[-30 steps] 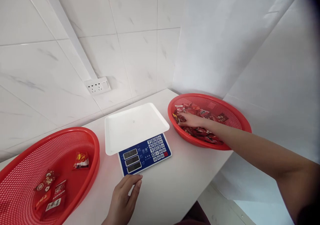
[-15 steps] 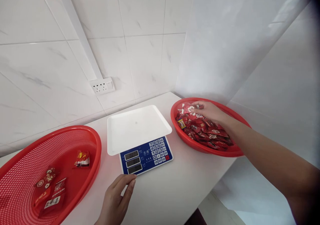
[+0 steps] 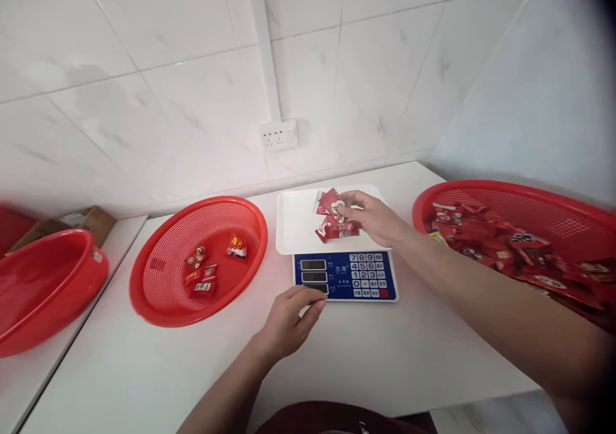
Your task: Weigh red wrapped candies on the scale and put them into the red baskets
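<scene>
The right hand (image 3: 373,216) reaches across the scale and holds several small red packets (image 3: 332,209) in its fingers, thumb on the near side. The bunch is over the white pan (image 3: 294,222) of the scale; the lower packets hang very near its surface, and I cannot tell whether they touch it. The left hand (image 3: 289,318) is held low and narrow, fingers curled, thumb close to the fingertips; whether they meet is hard to say. It sits at the front left corner of the scale's blue panel (image 3: 344,277), partly covering the lowest of three displays, and I cannot tell if it touches.

Just to the right of the scale, partly behind the right forearm, stands a red basket (image 3: 486,189) heaped with more wrapped packets (image 3: 522,248), mostly red. On the other side, near the pan, a second red basket (image 3: 139,280) holds a few loose packets (image 3: 206,280), one lying apart from the rest. All this stands on a white table (image 3: 366,350). Farther left, past a dark seam, there is another red basket (image 3: 48,302) with a brown cardboard box (image 3: 100,224) behind it. A socket (image 3: 279,137) is fixed to the tiled wall (image 3: 202,113) above.
</scene>
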Motion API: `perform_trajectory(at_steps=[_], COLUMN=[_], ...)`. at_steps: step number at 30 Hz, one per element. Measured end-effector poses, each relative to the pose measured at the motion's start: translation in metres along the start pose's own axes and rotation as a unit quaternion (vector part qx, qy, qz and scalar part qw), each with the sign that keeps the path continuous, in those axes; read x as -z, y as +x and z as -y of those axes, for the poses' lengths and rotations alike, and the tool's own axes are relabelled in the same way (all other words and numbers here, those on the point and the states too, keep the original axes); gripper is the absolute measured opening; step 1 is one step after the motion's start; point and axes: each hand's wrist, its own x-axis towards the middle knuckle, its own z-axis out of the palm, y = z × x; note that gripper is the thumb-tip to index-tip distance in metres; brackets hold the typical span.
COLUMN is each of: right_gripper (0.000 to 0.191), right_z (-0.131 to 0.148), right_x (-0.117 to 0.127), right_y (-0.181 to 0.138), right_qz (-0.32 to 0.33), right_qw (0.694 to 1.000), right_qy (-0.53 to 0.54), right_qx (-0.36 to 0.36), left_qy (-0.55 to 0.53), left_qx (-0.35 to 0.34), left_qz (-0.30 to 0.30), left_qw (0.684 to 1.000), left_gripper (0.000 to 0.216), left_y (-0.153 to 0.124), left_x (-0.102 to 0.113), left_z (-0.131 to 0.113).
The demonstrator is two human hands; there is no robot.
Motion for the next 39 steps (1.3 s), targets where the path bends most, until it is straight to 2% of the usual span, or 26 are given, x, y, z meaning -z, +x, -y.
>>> perform_trajectory(at_steps=[2,5,9,11,12,14,16,17,19,20,24,26,28,32,35,37,39], right_gripper=[0.042,0.043,0.043,0.041,0.040,0.039,0.036,0.033,0.026,0.025,0.030,0.030,0.032,0.041,0.039,0.041,0.044], right_z=[-0.013,-0.022,-0.015,-0.011,-0.010,-0.013,-0.025,-0.032,-0.050,-0.059,-0.085,-0.088,-0.085,-0.065,-0.049,-0.041,-0.037], right_x=[-0.007,-0.004,0.006,0.008,0.008,0.003,-0.005,-0.009,-0.018,-0.022,-0.026,-0.023,-0.016,-0.003,0.001,-0.001,-0.004], right_y=[0.004,0.003,-0.009,-0.023,-0.032,-0.055,-0.081,-0.094,-0.118,-0.128,-0.150,-0.152,-0.149,-0.127,-0.105,-0.094,-0.088], right_qz=[-0.009,-0.031,-0.054,-0.053,-0.041,0.021,0.125,0.175,0.230,0.227,0.173,0.170,0.129,-0.023,-0.120,-0.160,-0.163], right_qw=[1.000,0.997,0.996,0.997,0.997,0.999,0.992,0.984,0.973,0.973,0.982,0.982,0.988,0.993,0.976,0.956,0.939], right_qy=[-0.016,-0.043,-0.023,0.000,0.012,0.026,0.023,0.020,0.021,0.027,0.025,-0.006,-0.045,-0.115,-0.172,-0.222,-0.269], right_qx=[0.013,0.051,0.066,0.064,0.057,0.030,0.006,-0.001,-0.013,-0.021,-0.074,-0.082,-0.070,-0.021,0.049,0.102,0.139], left_qy=[-0.001,-0.006,-0.029,-0.078,-0.123,-0.247,-0.369,-0.412,-0.451,-0.451,-0.400,-0.387,-0.389,-0.398,-0.396,-0.395,-0.402], left_qx=[0.019,0.047,0.084,0.114,0.130,0.157,0.171,0.178,0.196,0.209,0.265,0.284,0.291,0.311,0.310,0.302,0.292], left_qz=[-0.006,-0.014,-0.021,-0.024,-0.023,-0.004,0.037,0.057,0.082,0.084,0.102,0.110,0.097,0.047,0.041,0.048,0.053], left_qw=[1.000,0.999,0.996,0.990,0.984,0.956,0.913,0.892,0.867,0.864,0.871,0.870,0.869,0.862,0.863,0.867,0.866], left_gripper=[0.021,0.019,0.020,0.021,0.023,0.042,0.065,0.069,0.063,0.057,0.046,0.045,0.046,0.042,0.034,0.031,0.029], left_y=[-0.007,-0.016,-0.017,-0.013,-0.010,-0.006,-0.005,-0.006,-0.011,-0.014,-0.028,-0.031,-0.032,-0.031,-0.031,-0.032,-0.032], left_x=[0.004,0.009,0.011,0.009,0.007,0.001,-0.007,-0.012,-0.022,-0.026,-0.037,-0.038,-0.037,-0.037,-0.040,-0.041,-0.040], left_z=[0.003,0.009,0.015,0.014,0.012,0.005,-0.003,-0.007,-0.012,-0.014,-0.011,-0.009,-0.007,-0.006,-0.006,-0.007,-0.009])
